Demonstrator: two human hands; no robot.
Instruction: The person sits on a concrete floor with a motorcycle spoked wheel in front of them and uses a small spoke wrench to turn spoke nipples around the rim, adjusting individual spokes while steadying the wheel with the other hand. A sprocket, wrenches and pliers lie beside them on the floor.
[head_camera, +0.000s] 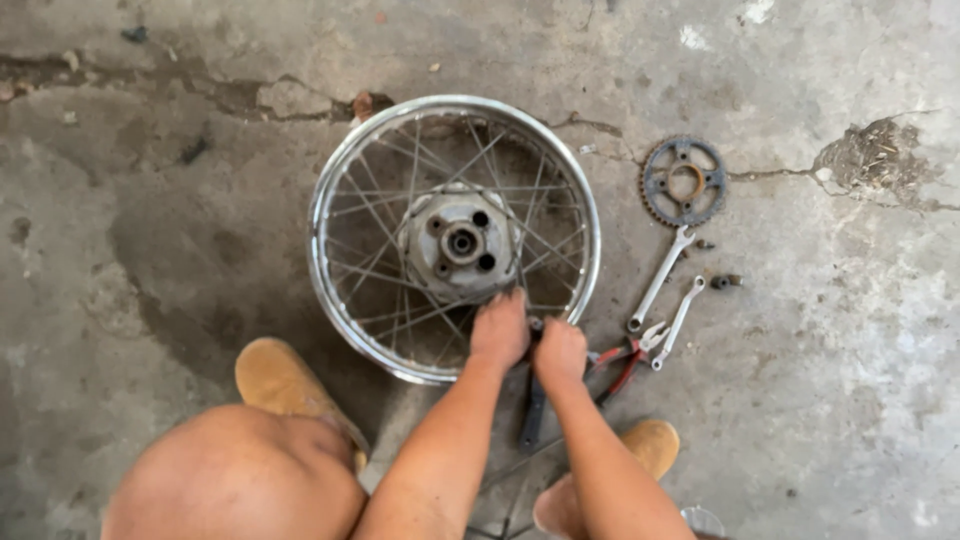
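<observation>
Knee (235, 480) lowest in view; both hands at near rim of spoked wheel (455, 235) lying flat on concrete floor (150, 220). L hand (500, 330) clenched on spokes, R hand (560, 352) gripping dark tool (533, 415); wrenches (660, 280) just beside.

Bare arms and tan shoes

Both forearms are bare, with no sleeves, gloves, watch or rings showing down to the left hand (500, 328) and right hand (560, 352). A bare knee (235, 475) shows no trouser leg. The feet wear tan, rounded-toe suede-like shoes (283, 385), dusty and scuffed.
</observation>
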